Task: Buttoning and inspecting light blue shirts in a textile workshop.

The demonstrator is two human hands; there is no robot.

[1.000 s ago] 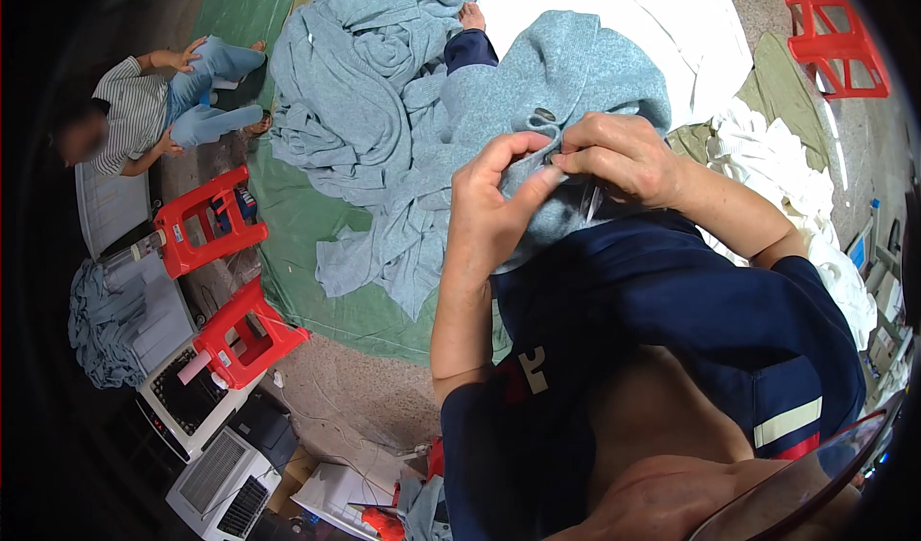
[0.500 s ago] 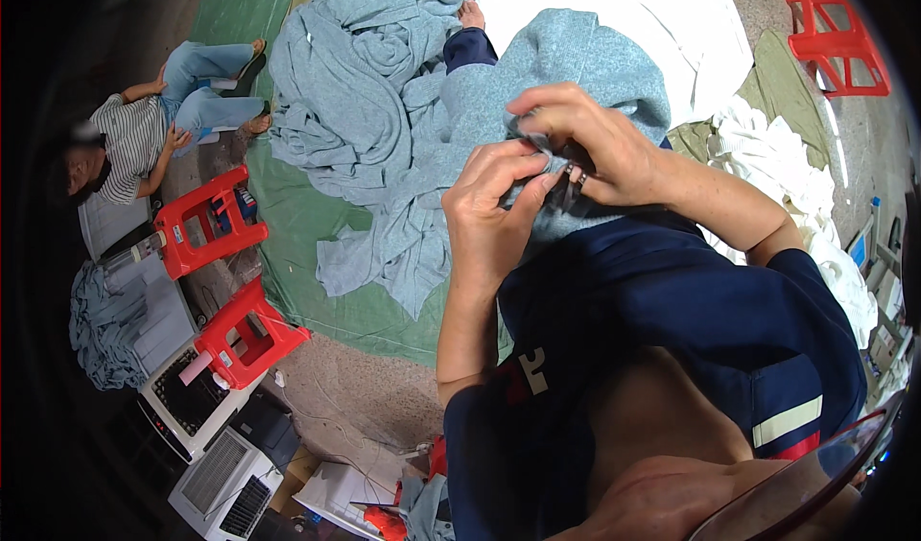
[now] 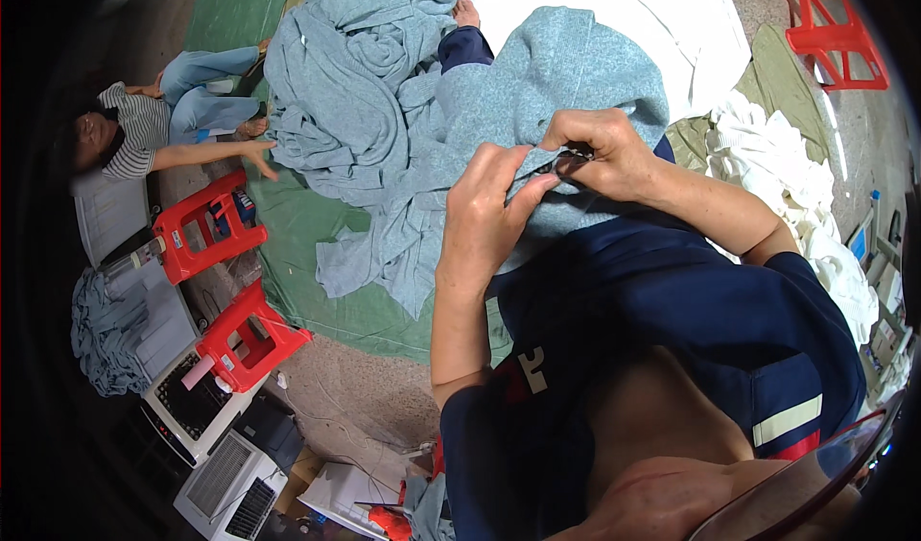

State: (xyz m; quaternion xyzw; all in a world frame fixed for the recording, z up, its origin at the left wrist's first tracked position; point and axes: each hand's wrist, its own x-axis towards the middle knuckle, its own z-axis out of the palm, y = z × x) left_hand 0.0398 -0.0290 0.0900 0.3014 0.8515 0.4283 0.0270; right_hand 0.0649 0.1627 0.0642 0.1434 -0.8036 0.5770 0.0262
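Blue-grey knit fabric [image 3: 576,66] lies bunched across my lap. At its raised edge, my left hand [image 3: 483,205] is closed, pinching a fold between thumb and fingers. Just to the right, my right hand [image 3: 619,157] is closed around a small dark tool [image 3: 576,153], possibly thread snips, mostly hidden by the fingers. The tool is close against the fold, and both hands nearly meet there. A large heap of the same knit [image 3: 345,81] spreads to the left and joins the piece in my lap.
A person [image 3: 144,138] sits at the far left, one arm stretched toward the heap. Red stools [image 3: 251,338] stand at the left, another red stool [image 3: 837,42] at the far right. White knit pieces [image 3: 767,157] lie at the right. A green sheet [image 3: 297,205] covers the floor.
My right hand has lowered and turned, its fingers now at the fabric edge. My left hand still pinches the fold. The other person has stretched an arm toward the heap.
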